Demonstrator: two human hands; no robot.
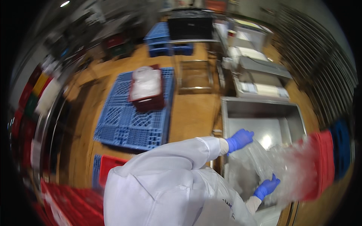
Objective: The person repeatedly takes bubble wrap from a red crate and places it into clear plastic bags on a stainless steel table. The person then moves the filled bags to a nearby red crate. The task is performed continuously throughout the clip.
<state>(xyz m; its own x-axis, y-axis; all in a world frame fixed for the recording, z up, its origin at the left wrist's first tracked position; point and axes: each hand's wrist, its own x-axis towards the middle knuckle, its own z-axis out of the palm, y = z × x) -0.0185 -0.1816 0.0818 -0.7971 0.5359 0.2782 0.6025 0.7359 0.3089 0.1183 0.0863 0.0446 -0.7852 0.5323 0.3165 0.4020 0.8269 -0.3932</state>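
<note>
Two hands: both in blue gloves, white sleeves, working over a steel tub [264,109] at the right.
Left hand [239,139]: grip closed on the upper edge of a clear bag [271,165], at the tub's near-left side.
Right hand [267,187]: grip pinched on the bag's lower edge, near the tub's front rim.
Bag: clear plastic, crumpled and blurred, stretched between the two hands, lying over the tub's inside; whether anything is in it I cannot tell.
Tub: square, shiny, deep, its floor bare where the bag does not cover it.
Red crate [324,162]: just right of the tub, behind the bag's far end, blurred.
Pallet [132,116]: blue, on the brown floor well left of the tub.
Red bin [147,92]: sits on the pallet's far end, filled with pale bagged stuff.
Machine [256,75]: grey and white, beyond the tub.
Lower left: more red crates [71,203], blurred.
</note>
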